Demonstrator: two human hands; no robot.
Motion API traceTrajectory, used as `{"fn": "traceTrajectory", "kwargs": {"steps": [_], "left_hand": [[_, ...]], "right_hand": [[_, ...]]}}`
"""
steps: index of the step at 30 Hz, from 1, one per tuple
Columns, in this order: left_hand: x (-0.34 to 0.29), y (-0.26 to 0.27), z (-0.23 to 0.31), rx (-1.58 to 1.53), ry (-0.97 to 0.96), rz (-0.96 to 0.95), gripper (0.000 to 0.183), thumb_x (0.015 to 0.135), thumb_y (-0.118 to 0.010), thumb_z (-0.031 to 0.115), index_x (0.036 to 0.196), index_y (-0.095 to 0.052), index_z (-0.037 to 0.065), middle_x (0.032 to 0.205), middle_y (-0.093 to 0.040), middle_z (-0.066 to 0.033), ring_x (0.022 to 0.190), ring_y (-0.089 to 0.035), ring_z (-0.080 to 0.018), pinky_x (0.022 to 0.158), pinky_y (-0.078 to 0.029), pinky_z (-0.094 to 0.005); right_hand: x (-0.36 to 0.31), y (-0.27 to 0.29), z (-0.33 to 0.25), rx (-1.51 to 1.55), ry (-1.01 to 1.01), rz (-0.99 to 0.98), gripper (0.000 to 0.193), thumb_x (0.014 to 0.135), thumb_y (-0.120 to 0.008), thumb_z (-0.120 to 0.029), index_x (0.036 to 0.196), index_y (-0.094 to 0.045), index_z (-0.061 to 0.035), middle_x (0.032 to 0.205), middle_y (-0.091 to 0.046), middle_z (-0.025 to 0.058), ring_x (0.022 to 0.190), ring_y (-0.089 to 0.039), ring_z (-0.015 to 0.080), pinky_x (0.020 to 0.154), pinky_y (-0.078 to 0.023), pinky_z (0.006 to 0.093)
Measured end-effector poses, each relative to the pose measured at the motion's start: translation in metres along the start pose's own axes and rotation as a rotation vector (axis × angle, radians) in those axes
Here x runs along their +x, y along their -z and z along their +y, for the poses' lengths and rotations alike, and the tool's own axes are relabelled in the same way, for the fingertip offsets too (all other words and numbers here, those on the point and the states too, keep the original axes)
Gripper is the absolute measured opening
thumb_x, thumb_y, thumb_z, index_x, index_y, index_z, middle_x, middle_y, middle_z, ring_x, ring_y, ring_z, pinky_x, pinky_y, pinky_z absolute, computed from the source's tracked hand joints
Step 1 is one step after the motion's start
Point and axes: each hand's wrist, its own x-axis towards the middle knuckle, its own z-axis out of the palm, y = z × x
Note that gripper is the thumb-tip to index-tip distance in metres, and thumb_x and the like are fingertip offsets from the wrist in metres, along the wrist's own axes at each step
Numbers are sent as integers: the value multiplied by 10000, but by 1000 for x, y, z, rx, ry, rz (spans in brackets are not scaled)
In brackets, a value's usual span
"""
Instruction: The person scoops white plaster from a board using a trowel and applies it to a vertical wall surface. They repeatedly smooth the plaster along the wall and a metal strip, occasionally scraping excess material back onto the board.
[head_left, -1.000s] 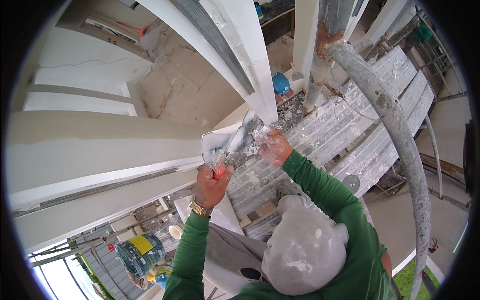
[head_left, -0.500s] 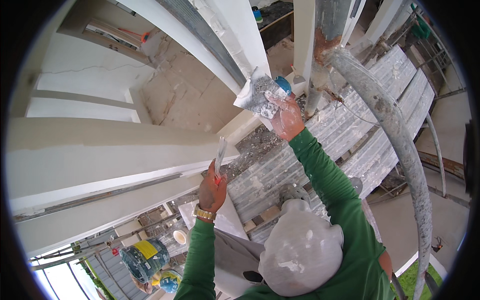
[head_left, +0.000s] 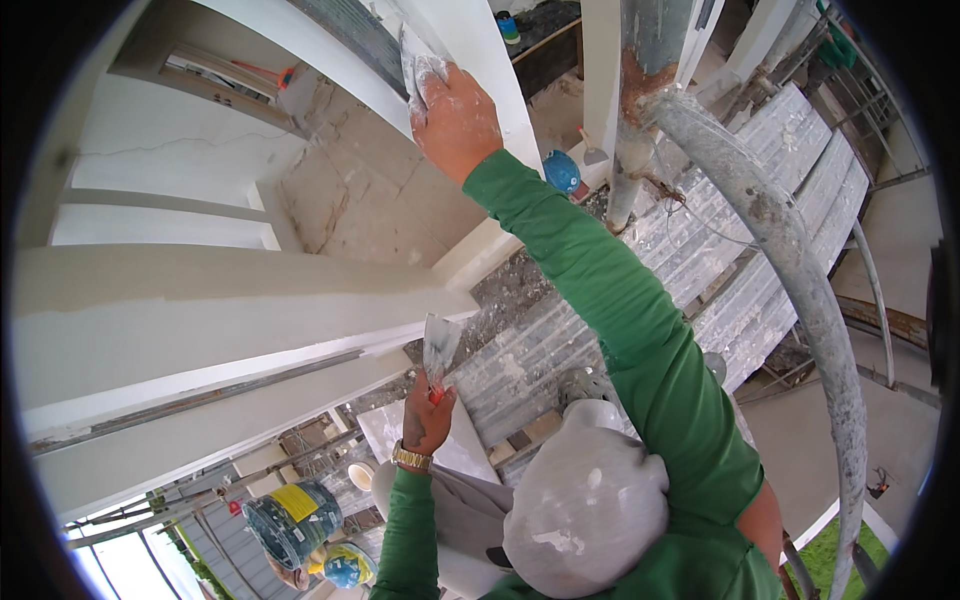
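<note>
Right hand (head_left: 457, 115), upper centre of frame: closed around white-smeared flat blade (head_left: 411, 66), held at white column (head_left: 492, 60); contact unclear. Left hand (head_left: 428, 424), below frame centre: gripping red-handled putty knife (head_left: 440, 342), blade toward top. Dark bucket (head_left: 283, 532), yellow-patched, lower left.

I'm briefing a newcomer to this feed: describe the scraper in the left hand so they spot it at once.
Find the grey plank walkway, then, near its left edge, the left hand above a gold watch. It holds the scraper, smeared blade pointing up the picture. Its red handle shows; the right hand, at the white column, shows none.
</note>
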Motion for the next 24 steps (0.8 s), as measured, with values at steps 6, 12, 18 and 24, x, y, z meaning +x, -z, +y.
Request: {"fn": "traceTrajectory", "kwargs": {"steps": [6,12,18,24], "left_hand": [[-6,-4,15,-66,-64,-27,444,845,-631,89,1253,-484,-5,858,-617,-109,702,-570,-145,631,-487,-307],[-18,11,24,-388,137,104,432,844,-644,70,1234,-470,4,820,-596,-41,557,-520,-60,464,-480,-230],[-34,63,-7,-878,139,477,173,873,-607,25,1004,-496,40,686,-557,-34,483,-505,-112,534,-526,-307],[-72,103,-12,-1088,-9,845,139,869,-621,48,957,-514,52,655,-556,-32,508,-508,-112,553,-521,-320]], "right_hand": [[-13,29,-1,167,-58,1,392,746,-617,-106,1124,-607,0,1069,-613,208,1024,-557,372,905,-459,442],[-114,61,-5,516,-196,-252,382,774,-554,-25,1151,-594,26,1085,-633,188,979,-599,310,871,-480,390],[-257,65,11,1131,-1094,-725,312,903,-550,-72,1183,-558,65,1062,-651,101,922,-609,129,833,-485,268],[-321,39,-6,592,-379,-1116,380,847,-564,-78,1207,-545,44,1113,-620,189,1043,-586,269,931,-452,388]]}}
